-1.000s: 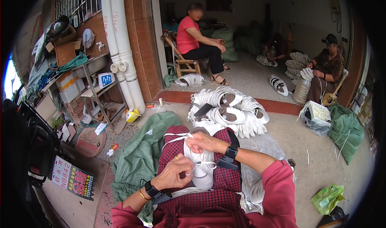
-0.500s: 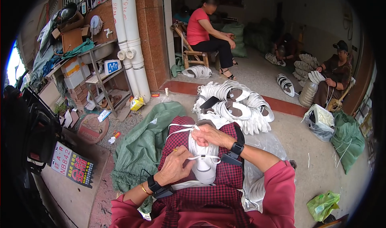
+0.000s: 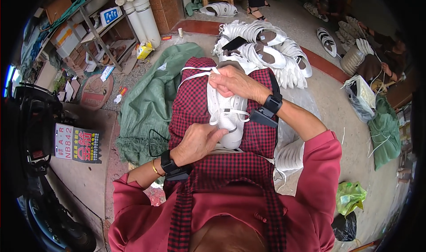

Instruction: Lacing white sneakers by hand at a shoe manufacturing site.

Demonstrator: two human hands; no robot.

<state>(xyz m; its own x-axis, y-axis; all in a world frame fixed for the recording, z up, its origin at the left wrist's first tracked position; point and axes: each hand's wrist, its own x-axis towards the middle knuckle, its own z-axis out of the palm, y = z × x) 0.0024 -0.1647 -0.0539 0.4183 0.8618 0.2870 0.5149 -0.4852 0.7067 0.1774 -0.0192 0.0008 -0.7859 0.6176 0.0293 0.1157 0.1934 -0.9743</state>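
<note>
On my lap, over a red-and-black checked apron (image 3: pixel 188 112), lies a white sneaker (image 3: pixel 231 140) with its toe toward me. A white shoelace (image 3: pixel 195 75) crosses the apron near the shoe's far end and runs to my right hand. My right hand (image 3: pixel 237 83) is closed over the upper part of the lacing, fingers pinched on the lace. My left hand (image 3: pixel 195 141) is beside the toe, thumb extended over the shoe, its curled fingers at a loop of lace; the fingertips are partly hidden. Both wrists wear black strapped devices.
A pile of white shoe uppers (image 3: pixel 266 52) lies just ahead, with a dark phone (image 3: pixel 234 43) on it. A green woven sack (image 3: pixel 148 92) is at my left, a motorbike (image 3: pixel 40 163) farther left. Other people sit beyond the doorway, one handling shoe uppers at right.
The view has tipped downward, so the scene sits higher. My left hand has shifted down along the shoe toward its toe. My right hand stays at the upper lacing.
</note>
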